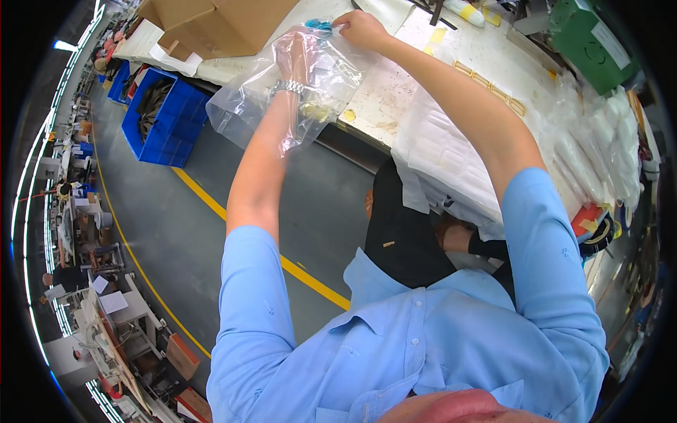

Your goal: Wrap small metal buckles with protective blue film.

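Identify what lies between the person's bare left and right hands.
Head view: a small, shiny teal-blue item, kind unclear, and film of the crinkled clear plastic bag lie between left hand and right hand.

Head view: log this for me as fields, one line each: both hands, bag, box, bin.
left hand: seen through the clear plastic bag, silver-coloured watch band at the wrist
right hand: fingertips at the bag's far edge, near a blue item, details unclear
cardboard box: on the white worktable, left of the right hand
blue bin: left of the worktable, dark contents inside
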A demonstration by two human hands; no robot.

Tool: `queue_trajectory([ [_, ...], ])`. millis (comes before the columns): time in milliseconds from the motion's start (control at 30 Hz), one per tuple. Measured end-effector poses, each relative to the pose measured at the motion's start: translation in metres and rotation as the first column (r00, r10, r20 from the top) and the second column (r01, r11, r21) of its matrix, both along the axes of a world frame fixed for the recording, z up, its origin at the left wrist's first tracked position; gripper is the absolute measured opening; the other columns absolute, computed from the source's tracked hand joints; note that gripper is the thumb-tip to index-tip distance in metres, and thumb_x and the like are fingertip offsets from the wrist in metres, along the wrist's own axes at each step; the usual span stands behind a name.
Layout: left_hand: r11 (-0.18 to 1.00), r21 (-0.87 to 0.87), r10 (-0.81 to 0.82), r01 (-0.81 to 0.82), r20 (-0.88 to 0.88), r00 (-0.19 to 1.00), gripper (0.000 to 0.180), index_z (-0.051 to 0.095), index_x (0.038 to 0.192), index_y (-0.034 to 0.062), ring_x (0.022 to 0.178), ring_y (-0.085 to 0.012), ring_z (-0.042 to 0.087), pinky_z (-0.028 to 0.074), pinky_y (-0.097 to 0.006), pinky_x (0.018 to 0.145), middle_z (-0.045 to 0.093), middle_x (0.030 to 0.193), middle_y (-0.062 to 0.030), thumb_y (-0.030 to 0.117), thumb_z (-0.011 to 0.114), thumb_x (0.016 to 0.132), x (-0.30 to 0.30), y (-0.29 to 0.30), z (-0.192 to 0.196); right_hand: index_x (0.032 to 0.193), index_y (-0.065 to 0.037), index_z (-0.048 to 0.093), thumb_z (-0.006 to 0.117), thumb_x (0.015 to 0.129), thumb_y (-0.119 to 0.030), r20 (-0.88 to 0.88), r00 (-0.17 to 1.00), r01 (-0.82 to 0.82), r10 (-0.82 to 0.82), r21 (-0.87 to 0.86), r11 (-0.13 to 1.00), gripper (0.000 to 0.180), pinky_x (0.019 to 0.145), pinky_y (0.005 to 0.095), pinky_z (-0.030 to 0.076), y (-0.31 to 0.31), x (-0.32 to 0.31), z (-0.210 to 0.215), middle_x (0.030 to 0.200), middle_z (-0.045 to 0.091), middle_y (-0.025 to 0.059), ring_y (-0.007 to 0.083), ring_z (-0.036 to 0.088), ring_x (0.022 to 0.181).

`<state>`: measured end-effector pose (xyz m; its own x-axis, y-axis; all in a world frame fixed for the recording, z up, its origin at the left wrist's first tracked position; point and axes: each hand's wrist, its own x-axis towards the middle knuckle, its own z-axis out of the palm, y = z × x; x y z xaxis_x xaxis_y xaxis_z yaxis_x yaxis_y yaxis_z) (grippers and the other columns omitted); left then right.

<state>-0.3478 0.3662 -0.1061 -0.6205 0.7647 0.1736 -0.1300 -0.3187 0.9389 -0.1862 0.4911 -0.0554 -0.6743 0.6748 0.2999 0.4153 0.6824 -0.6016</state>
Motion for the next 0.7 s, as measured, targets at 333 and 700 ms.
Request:
queue_trajectory([
  [333,0.940,0.167,0.185,-0.298,-0.982,0.033,0.028,0.072,0.114,0.0009,0.111,-0.0437,0.067,0.054,-0.051,0.096,0.070,0.121,-0.0222,0.020,0.075,0.093,0.024,-0.040,0.024,0.125,-0.024,0.082,0.064,0.093,-0.020,0.203,0.976,0.081,-0.084,0.023,0.996,0.037,0.098,0.0426,0.058,-0.018,0.003,0.012,0.124,0.079,0.0096,0.0309,0.074,0.116],
  [700,0.982,0.119,0.154,-0.145,-0.953,0.260,0.030,0.066,0.125,0.0017,0.092,-0.0364,0.067,0.054,-0.042,0.087,0.068,0.106,-0.0184,0.019,0.067,0.101,0.018,-0.058,0.039,0.119,-0.025,0.084,0.064,0.096,-0.029,0.118,0.990,0.082,-0.079,-0.024,0.996,0.031,0.094,0.0441,0.059,-0.015,-0.006,0.009,0.117,0.081,0.0092,0.0313,0.076,0.111],
])
